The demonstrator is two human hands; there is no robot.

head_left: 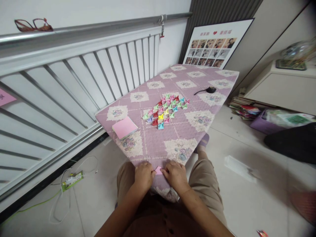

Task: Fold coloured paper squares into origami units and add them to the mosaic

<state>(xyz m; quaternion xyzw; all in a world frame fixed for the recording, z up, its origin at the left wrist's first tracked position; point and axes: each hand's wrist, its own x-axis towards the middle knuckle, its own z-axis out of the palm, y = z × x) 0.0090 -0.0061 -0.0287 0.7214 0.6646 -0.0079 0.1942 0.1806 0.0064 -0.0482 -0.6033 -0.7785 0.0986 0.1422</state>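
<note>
A small folded piece of pink paper (158, 170) lies at the near corner of the cloth-covered table (158, 148). My left hand (145, 174) is closed at its left edge, fingers curled and pressing on it. From the right, my right hand (175, 174) pinches the other edge with thumb and curled fingers. Several small folded paper pieces in many colours (161, 116) stand in slanting rows at the middle of the table. To their left rests a stack of square paper with a pink sheet on top (125, 127).
A black object with a short cord (211, 90) lies on the table's far right part. A white radiator (98, 75) borders the left side. The photo board (214, 42) leans behind the table. On the floor at left is a power strip (72, 181).
</note>
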